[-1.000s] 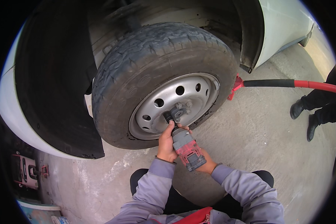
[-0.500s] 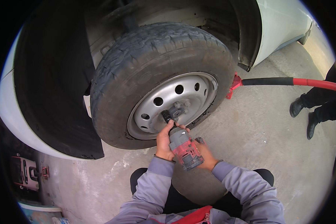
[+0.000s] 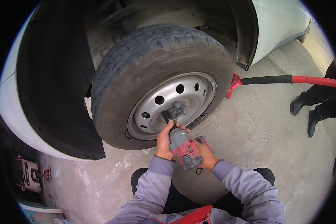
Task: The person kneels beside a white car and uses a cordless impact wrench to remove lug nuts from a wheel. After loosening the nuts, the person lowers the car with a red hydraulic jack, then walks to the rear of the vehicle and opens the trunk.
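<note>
- Concrete floor [image 3: 246, 149], head view: left hand [image 3: 163, 141] clasps the nose [image 3: 178, 136] of a cordless impact wrench [image 3: 185, 148]; right hand [image 3: 206, 155] wraps its mostly hidden handle.
- Its socket [image 3: 167, 116] sits at the steel wheel's [image 3: 170, 98] center.
- Likely heavy and rigid, the tool suits two-handed holding.

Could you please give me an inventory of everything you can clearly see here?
Tyre: 1, black, upper centre
Rim: 1, silver, inside the tyre
Nuts: several, grey, around the hub
Socket: 1, black, at the hub
Power tool: 1, red and grey, below the hub
Car panels: 2, white, either side
Arch liner: 1, black, left
Pole: 1, black and red, right
Boots: 2, black, another person's, right
Machine: 1, reddish, lower left
Floor: 1, grey, beneath
Sleeves: 2, grey-purple, bottom
Left hand: 1, bare, tool's front
Right hand: 1, bare, tool's right side
</note>
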Demonstrator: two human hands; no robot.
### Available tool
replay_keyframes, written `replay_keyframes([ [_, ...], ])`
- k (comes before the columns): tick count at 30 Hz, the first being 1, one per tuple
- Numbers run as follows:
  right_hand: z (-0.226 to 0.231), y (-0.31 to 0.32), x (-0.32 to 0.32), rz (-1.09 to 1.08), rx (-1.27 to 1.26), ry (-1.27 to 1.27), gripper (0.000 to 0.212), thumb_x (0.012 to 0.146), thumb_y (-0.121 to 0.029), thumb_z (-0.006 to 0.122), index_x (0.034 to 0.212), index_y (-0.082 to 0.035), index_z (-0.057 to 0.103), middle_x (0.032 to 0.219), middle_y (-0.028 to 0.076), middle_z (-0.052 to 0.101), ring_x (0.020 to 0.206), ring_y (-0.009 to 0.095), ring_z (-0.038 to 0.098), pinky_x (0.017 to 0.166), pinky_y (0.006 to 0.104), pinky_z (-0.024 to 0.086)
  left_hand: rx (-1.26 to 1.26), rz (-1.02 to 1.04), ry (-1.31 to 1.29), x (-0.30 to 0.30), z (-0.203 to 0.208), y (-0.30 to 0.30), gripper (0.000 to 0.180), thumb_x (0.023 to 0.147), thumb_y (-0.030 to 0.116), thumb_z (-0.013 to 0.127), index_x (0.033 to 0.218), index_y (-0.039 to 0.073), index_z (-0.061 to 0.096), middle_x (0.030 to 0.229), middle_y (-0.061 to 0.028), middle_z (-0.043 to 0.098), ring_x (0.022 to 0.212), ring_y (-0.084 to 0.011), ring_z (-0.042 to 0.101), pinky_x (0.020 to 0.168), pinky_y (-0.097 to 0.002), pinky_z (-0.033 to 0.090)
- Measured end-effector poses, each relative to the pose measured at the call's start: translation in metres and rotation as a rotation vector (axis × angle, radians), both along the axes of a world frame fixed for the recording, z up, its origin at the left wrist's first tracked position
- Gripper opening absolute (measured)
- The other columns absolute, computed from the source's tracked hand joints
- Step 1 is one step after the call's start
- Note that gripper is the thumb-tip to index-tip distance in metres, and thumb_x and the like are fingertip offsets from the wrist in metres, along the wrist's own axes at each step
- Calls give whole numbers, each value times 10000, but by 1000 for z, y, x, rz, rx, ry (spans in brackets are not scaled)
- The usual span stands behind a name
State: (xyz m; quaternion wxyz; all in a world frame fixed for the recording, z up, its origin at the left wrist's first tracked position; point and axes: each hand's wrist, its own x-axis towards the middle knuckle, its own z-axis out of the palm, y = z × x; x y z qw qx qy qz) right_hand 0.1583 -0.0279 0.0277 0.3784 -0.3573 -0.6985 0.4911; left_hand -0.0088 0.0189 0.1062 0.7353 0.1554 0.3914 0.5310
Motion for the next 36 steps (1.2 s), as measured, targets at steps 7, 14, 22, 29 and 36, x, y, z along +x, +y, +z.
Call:
replay_keyframes([
  [7, 1, -1, 22, -92, 115, -115, 465, 779, -144, 731, 1154, -1, 495, 988, 259, 637, 945, 462, 627, 802, 490, 501, -2, 44, -108, 12, -6, -7, 292, 1008, 360, 583, 920, 82, 575, 883, -130, 666, 895, -322, 692, 761, -453, 597],
  [14, -28, -24, 39, -97, 155, -162, 410, 828, -146, 703, 1193, -31, 558, 1021, 216, 659, 962, 431, 647, 818, 450, 524, -31, -67, 2, 37, -41, -16, 301, 998, 368, 599, 924, 78, 569, 894, -147, 667, 897, -320, 699, 745, -469, 601],
  [22, -56, -17, 46, -112, -67, -182, 394, 850, -237, 708, 1203, -93, 611, 1122, 159, 685, 1018, 382, 651, 886, 421, 524, -229, -50, -138, 53, -79, 13, 297, 1001, 365, 570, 929, 77, 562, 898, -153, 669, 872, -332, 699, 741, -476, 590],
  [29, -90, -1, 49, -152, -55, -216, 384, 859, -258, 711, 1203, -111, 628, 1193, 137, 662, 1061, 351, 633, 919, 416, 510, -145, -2, -152, 58, -81, 24, 325, 1021, 368, 494, 949, 58, 561, 936, -180, 684, 861, -319, 679, 778, -465, 570],
  [36, -103, -14, 14, -237, -37, -80, 336, 932, -272, 692, 1210, -92, 634, 1200, 118, 657, 1073, 291, 629, 947, 395, 482, -94, 91, 301, 70, -88, 30, 269, 1043, 267, 510, 954, 20, 570, 928, -197, 702, 798, -284, 682, 734, -405, 572],
])
